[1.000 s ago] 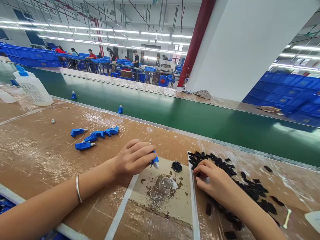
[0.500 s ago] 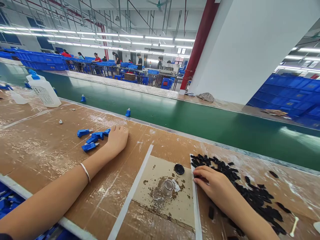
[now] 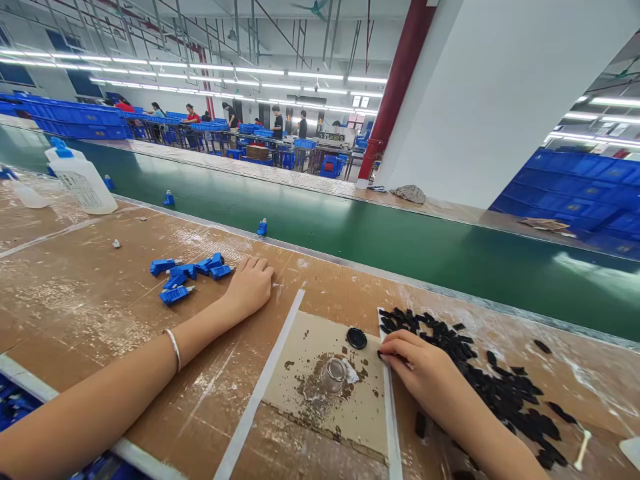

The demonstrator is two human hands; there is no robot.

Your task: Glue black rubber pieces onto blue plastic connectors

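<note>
Brown table [image 3: 100,333] was streaked whitish; green belt [image 3: 325,230] ran along its far edge, people [image 3: 277,125] stood and sat beyond. Pale near edge [image 3: 30,380] cut across lower left. Some tabletop lay between left hand [image 3: 253,281] and beige board [image 3: 363,417]. Blue parts [image 3: 175,295] lay just left of left hand, which was back up, fingers curled; couldn't tell if gripping. Right hand [image 3: 420,363] pinched small black piece [image 3: 381,355] narrowly, beside black pile [image 3: 500,387].
</note>
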